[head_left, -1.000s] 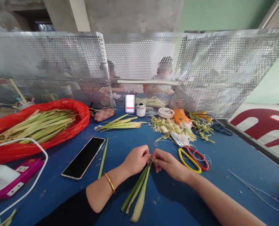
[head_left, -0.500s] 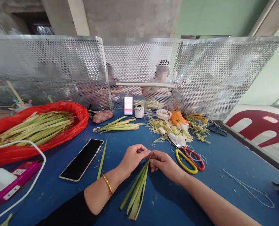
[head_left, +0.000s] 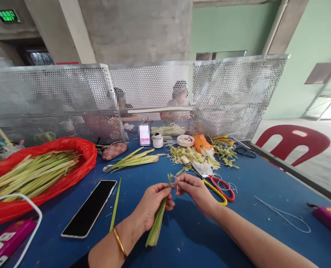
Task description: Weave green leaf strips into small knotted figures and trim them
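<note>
My left hand (head_left: 157, 204) is closed around a small bundle of green leaf strips (head_left: 156, 230), whose bound-looking narrow tip pokes up above the thumb and whose wide ends point down toward me. Close beside that tip, my right hand (head_left: 191, 190) is pinched shut on what looks like a thin white thread (head_left: 177, 180). Scissors with one yellow and one red handle (head_left: 222, 189) lie just right of my right hand. A single green leaf strip (head_left: 115, 204) rests on the blue table left of my left hand.
A black phone (head_left: 89, 208) lies at left, near a red bag (head_left: 83, 163) of leaves. Trimmings (head_left: 191, 156), a tape roll (head_left: 185, 140) and a white jar (head_left: 157, 140) stand farther back. A thread loop (head_left: 282, 214) lies right. Behind a perforated metal screen (head_left: 151, 82) sit people.
My left hand has moved down from the tip and now wraps the bundle, whose spread leaves are gathered together. My right hand has drawn slightly away from the tip. The camera view has shifted.
</note>
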The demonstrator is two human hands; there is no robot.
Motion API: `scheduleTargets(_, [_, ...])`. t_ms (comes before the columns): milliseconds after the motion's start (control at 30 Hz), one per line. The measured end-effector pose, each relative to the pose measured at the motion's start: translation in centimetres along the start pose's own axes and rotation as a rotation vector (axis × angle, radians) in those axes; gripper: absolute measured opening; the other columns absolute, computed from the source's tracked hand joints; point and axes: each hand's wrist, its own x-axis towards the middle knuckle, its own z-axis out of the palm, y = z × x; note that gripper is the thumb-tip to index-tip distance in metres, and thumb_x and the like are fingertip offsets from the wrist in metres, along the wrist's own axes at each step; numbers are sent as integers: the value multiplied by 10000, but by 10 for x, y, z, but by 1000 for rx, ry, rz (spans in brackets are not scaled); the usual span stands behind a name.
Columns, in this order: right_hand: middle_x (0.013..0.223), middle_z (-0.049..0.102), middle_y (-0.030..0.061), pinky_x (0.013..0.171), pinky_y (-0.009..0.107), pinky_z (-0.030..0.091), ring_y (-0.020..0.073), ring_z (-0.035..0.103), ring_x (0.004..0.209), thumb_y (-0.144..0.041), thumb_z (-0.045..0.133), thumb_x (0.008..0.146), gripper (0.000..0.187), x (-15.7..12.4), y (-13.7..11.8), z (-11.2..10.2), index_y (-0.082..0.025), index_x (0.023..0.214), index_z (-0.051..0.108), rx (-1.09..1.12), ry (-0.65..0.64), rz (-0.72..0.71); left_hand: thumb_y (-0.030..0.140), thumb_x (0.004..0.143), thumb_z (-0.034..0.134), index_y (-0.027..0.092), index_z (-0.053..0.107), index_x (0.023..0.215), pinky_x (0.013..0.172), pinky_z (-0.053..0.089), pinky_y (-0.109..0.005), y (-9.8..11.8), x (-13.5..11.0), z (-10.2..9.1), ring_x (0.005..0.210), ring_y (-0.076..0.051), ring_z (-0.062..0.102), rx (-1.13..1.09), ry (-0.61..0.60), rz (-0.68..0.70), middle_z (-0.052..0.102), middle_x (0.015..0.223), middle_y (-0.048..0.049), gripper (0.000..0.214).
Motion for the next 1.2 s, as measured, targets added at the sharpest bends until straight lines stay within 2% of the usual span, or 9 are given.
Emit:
scheduleTargets(167, [695,628,0,664,269,435,143,613,669,-419,647,772,250,2,-6,-9,-176,822,616,-80,-29,60,363,701,694,135,677,900,384,249,-175,13,1,-8,429,-37,388,112,109,155,514,646,34,303])
scheduleTargets(233, [723,629,4,630,257,442,146,633,668,-398,586,797,225,2,-10,-14,-176,827,604,-262,-115,154,428,707,685,137,685,887,383,209,-178,18,1,-12,426,-32,351,155,136,199,498,653,35,343])
scheduleTargets(333, [764,661,4,548,231,413,130,635,594,-304,519,832,172,3,-21,-28,-182,908,615,-741,-183,256,479,716,664,142,698,866,399,173,-190,24,1,-17,426,-34,312,241,209,246,491,642,35,370])
scheduleTargets(467, [838,683,58,592,249,355,176,632,735,-157,521,805,176,2,-42,-60,-170,943,629,-1303,8,225,489,710,673,158,713,813,449,222,-205,28,0,-22,476,-60,325,414,323,303,485,606,38,350])
scheduleTargets(600, [805,678,111,554,268,274,237,614,783,-101,573,701,134,-1,-52,-85,-143,801,653,-1531,65,309,504,709,670,174,717,755,521,288,-218,30,-1,-25,549,-98,383,554,361,353,489,585,36,336])
scheduleTargets(733, [793,682,97,534,264,260,221,612,733,-138,602,695,111,-3,-57,-92,-157,787,661,-1625,96,342,512,725,642,187,714,739,546,306,-230,31,-1,-25,574,-123,405,633,361,370,491,572,35,334])
scheduleTargets(900, [840,672,105,563,276,260,221,598,774,-118,446,818,235,-12,-74,-95,-158,950,637,-1689,314,283,530,759,593,191,683,691,542,297,-239,32,-1,-25,565,-134,405,729,351,415,486,562,31,357])
scheduleTargets(1033, [774,668,45,542,255,253,194,587,738,-176,546,793,129,-27,-66,-102,-208,846,658,-1630,264,317,534,763,584,196,638,630,526,282,-241,30,1,-25,548,-135,408,766,331,410,489,553,26,367])
scheduleTargets(1200, [867,665,40,535,239,261,171,588,734,-197,595,775,98,-30,-36,-114,-218,804,686,-1529,235,361,544,732,609,191,550,512,523,286,-234,27,1,-23,551,-140,443,760,333,402,535,544,13,420])
